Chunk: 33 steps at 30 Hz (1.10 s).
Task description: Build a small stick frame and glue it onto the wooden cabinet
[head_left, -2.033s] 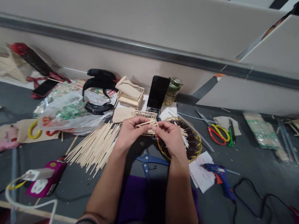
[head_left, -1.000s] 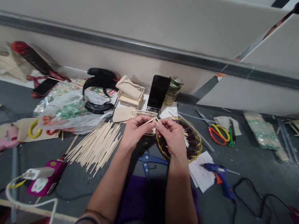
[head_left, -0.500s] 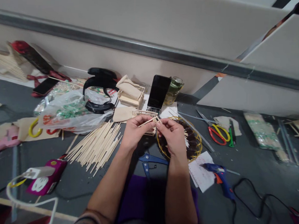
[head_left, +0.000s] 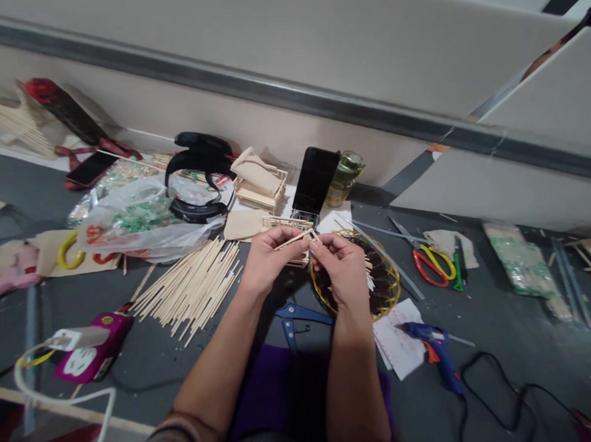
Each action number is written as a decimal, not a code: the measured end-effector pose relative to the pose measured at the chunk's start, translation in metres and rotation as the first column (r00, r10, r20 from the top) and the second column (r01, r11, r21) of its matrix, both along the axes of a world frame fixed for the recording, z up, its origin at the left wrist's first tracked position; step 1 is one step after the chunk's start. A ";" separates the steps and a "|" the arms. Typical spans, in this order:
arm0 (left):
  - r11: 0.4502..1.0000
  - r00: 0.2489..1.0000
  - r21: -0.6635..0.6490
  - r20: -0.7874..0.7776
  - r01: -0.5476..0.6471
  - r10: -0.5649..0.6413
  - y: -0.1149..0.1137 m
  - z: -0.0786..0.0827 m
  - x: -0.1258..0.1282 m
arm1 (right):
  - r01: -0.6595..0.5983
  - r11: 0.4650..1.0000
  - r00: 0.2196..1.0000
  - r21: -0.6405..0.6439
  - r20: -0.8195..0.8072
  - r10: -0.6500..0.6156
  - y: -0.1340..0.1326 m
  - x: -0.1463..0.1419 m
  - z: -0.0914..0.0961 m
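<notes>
Purple cloth (head_left: 265, 396) at bottom centre, between the forearms. Power strip (head_left: 112, 343) lower left, its round yellow label unreadable. Glue gun (head_left: 429, 332) lower right, set down beside paper (head_left: 400, 351) with red marks too faint to read. Blue cutter (head_left: 310, 313) lies below the hands, out of use. Loose sticks (head_left: 191, 285) fanned left of centre. Mid-frame, left hand (head_left: 272, 258) and right hand (head_left: 342, 262) meet over the surface: each grip is a closed thumb-and-finger pinch on the small stick piece (head_left: 294, 240), left on its long arm, right near the angled joint. Progress, judged: sticks in the piece meet at an angle, so it looks part-assembled; whether the joint is glued can't be told. The fanned sticks look unused, so plenty of material remains. Basket (head_left: 398, 287) just right of the right hand, white bits and short sticks inside. Behind the hands, a small stick frame (head_left: 280, 222), partly hidden. Scissors (head_left: 430, 268) right of centre; bag (head_left: 125, 227) left, orange print illegible. Farther back, a stick tray (head_left: 259, 197) looks more complete, cloth on top; headset (head_left: 196, 211) left of it, marking illegible; phone (head_left: 315, 182) propped upright, screen dark, beside green jar (head_left: 347, 171).
</notes>
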<state>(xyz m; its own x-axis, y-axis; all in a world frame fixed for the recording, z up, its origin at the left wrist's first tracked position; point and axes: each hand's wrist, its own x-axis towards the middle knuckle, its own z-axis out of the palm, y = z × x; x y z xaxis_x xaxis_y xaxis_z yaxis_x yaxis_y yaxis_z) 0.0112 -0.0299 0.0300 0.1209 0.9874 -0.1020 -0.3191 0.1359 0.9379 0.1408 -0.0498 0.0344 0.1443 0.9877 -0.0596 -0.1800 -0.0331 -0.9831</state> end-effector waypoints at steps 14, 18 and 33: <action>1.000 0.999 -0.003 0.044 0.011 -0.011 0.000 -0.001 0.000 | 0.024 1.000 1.000 0.016 -0.008 -0.023 0.000 0.000 0.001; 1.000 0.999 -0.008 0.050 0.019 -0.018 0.000 -0.001 0.000 | 0.031 1.000 0.999 0.007 -0.012 -0.031 -0.001 0.000 0.000; 1.000 0.999 -0.001 0.048 -0.005 0.005 -0.001 -0.003 0.002 | 0.022 1.000 1.000 0.017 -0.010 -0.022 -0.001 0.001 0.000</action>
